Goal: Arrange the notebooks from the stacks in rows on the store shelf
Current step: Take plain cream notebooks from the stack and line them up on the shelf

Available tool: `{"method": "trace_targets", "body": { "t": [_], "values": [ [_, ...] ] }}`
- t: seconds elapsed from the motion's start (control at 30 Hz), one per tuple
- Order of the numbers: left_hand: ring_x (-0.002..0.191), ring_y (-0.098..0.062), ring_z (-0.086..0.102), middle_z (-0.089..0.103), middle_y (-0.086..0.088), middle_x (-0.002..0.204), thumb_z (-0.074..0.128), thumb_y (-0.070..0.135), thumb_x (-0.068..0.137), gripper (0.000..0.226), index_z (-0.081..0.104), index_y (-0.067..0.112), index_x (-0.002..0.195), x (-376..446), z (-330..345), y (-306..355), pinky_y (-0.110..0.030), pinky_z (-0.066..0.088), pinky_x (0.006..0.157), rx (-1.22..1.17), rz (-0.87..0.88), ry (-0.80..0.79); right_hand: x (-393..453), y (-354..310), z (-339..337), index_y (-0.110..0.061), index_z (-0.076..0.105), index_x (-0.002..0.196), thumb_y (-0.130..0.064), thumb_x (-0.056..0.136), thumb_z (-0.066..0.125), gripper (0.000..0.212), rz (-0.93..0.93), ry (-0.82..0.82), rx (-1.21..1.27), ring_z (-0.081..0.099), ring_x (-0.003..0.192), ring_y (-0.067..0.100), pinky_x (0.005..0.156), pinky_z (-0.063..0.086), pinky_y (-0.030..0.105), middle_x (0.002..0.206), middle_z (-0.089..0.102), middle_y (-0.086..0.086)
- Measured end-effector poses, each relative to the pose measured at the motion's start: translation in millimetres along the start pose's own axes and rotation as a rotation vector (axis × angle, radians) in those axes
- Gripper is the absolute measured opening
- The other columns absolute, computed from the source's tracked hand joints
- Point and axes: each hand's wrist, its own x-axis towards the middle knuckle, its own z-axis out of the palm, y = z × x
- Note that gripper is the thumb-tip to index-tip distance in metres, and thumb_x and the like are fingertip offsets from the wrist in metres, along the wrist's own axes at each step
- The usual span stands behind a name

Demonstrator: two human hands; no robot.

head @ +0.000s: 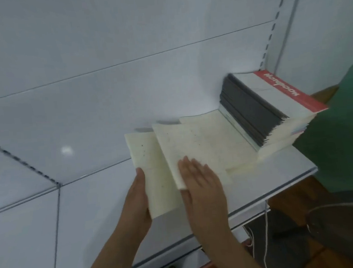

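The left hand (139, 202) is gripping the nearest cream notebook (153, 173) along its left edge, at about 6 o'clock in the view; its thumb is lying up the cover's margin while the other fingers are hidden beneath, so the hand is closing around the book. The right hand (203, 186) is lying flat and spread, fingers straight and pointing toward 11 o'clock, its fingers pressing on the second cream notebook (191, 151) and its palm reaching past that book's near edge. This hand is holding nothing, only resting on the cover.

The second notebook is overlapping the right side of the first, and a third cream notebook (211, 131) is lying partly under it toward 1 o'clock, the three fanning out in a row across the white shelf (97, 207). At 2 o'clock from the hands a tall stack of notebooks (275, 113) is standing against the shelf's back panel (101, 44); its dark spines are facing left, and the top cover is pale with a red band bearing lettering too blurred to read. The third notebook is touching the stack's foot.

At 3 o'clock a green cloth (344, 131) is filling the right edge, beside the stack. Below the shelf's front lip, toward 5 o'clock, a thin white cord (265, 232) is hanging over a wooden floor (286, 195).
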Motion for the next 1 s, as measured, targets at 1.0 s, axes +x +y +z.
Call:
{"method": "trace_targets", "body": {
  "t": [1.0],
  "values": [
    [0.09,-0.03,0.073,0.074,-0.005,0.109,0.047,0.035,0.102,0.03,0.05,0.027,0.131,-360,-408,22,-0.034,0.06,0.07,0.248,0.263,0.491,-96,-429,135,-0.022,0.068,0.117,-0.032,0.094,0.065,0.025,0.507,-0.846,1.344,0.07,0.103,0.029,0.093,0.052,0.056,0.11,0.074,0.003]
  ]
}}
